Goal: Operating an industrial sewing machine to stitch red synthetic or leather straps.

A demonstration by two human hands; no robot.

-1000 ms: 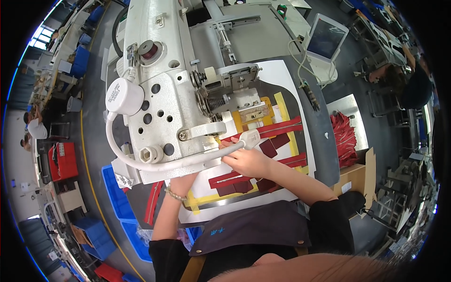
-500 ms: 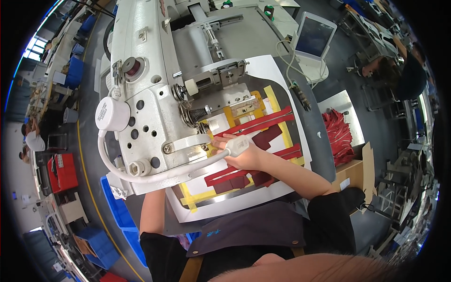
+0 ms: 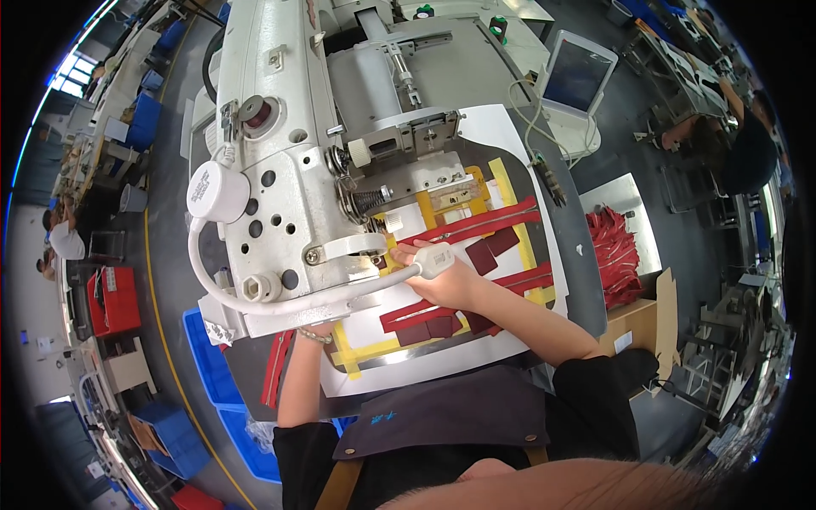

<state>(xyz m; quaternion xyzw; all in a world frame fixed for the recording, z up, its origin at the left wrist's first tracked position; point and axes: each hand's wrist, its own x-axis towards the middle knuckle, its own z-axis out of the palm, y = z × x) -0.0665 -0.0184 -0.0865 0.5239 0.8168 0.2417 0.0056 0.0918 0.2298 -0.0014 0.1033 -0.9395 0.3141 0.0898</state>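
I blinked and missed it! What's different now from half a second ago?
The left forearm moved right, uncovering a red zipper beside it, and its bracelet now shows below the sewing machine. I can't see anything being grabbed or let go. The right hand stayed near the upper red zipper.

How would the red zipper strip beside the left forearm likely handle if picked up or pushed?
The red zipper strip would probably droop, being long and thin. It is likely light, given its narrow width. Lying flat, it should slide or buckle rather than roll.
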